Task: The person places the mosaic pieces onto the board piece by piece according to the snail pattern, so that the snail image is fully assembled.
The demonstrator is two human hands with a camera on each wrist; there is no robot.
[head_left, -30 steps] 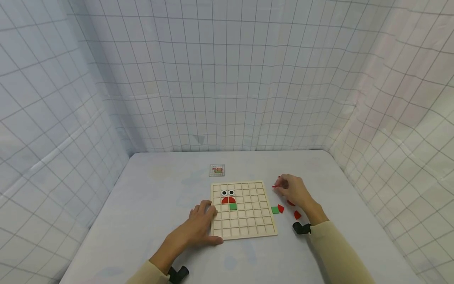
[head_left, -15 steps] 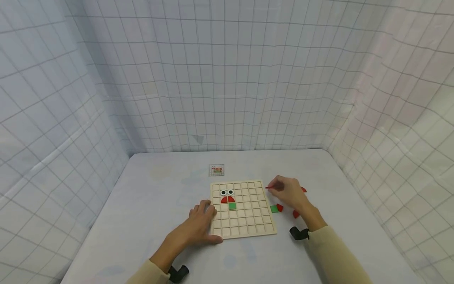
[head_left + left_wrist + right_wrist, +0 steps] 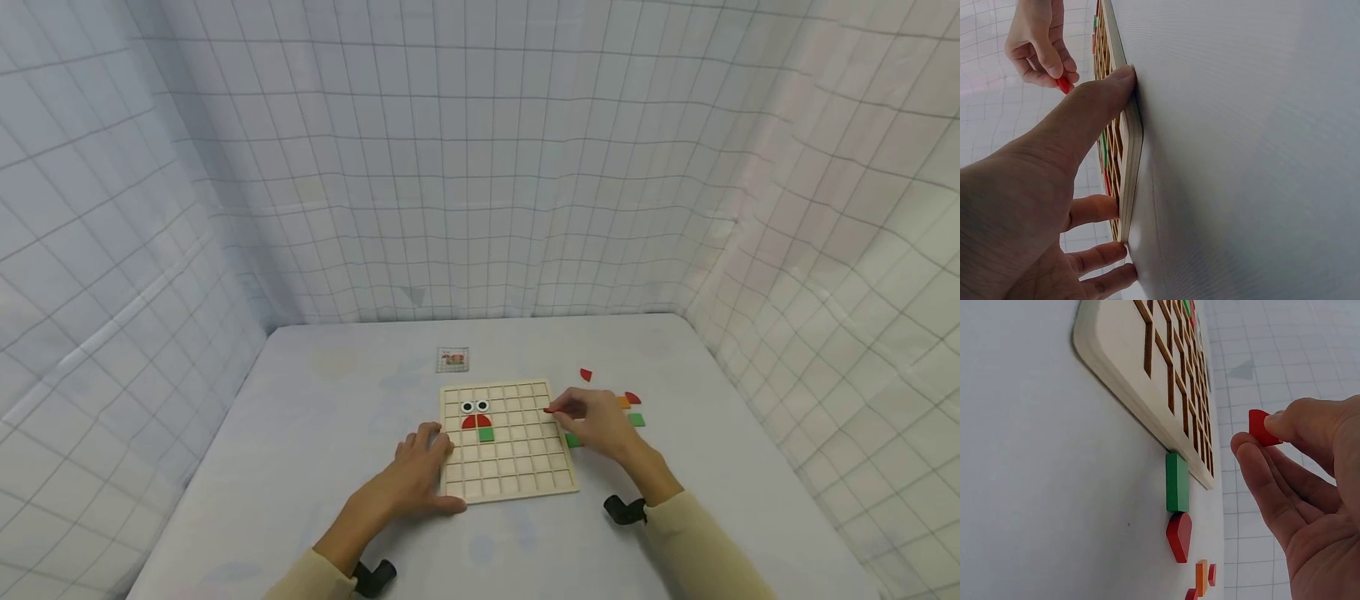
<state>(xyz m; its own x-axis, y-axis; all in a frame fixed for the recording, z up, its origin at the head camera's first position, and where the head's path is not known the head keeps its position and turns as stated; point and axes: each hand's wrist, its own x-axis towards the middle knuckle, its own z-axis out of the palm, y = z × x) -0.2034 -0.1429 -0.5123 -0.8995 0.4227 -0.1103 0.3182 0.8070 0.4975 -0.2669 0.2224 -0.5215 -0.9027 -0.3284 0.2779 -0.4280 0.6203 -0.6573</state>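
Note:
My left hand (image 3: 420, 471) rests at the near-left corner of a pale wooden grid board (image 3: 517, 490), thumb against the near edge and fingers along the left edge. In the left wrist view the thumb (image 3: 1094, 97) presses on the board's side. My right hand (image 3: 596, 421) pinches a small red quarter-round tile (image 3: 1257, 427) between thumb and fingers, over the board's right edge. On the board sit two eye tiles (image 3: 482, 406), two red quarter-round tiles (image 3: 469, 422) side by side below them, and a green square tile (image 3: 487, 434) below the right one.
A small picture card (image 3: 453, 360) lies behind the board. Loose tiles lie to the right: a green one (image 3: 1177, 481) against the board's edge, a red one (image 3: 1179, 537) touching it, an orange one (image 3: 623, 402), another green (image 3: 637, 420) and other red tiles (image 3: 586, 375).
My right hand has moved left and nearer with the red tile, from beside the board to over its right edge, uncovering several loose tiles. My left hand has stayed on the board.

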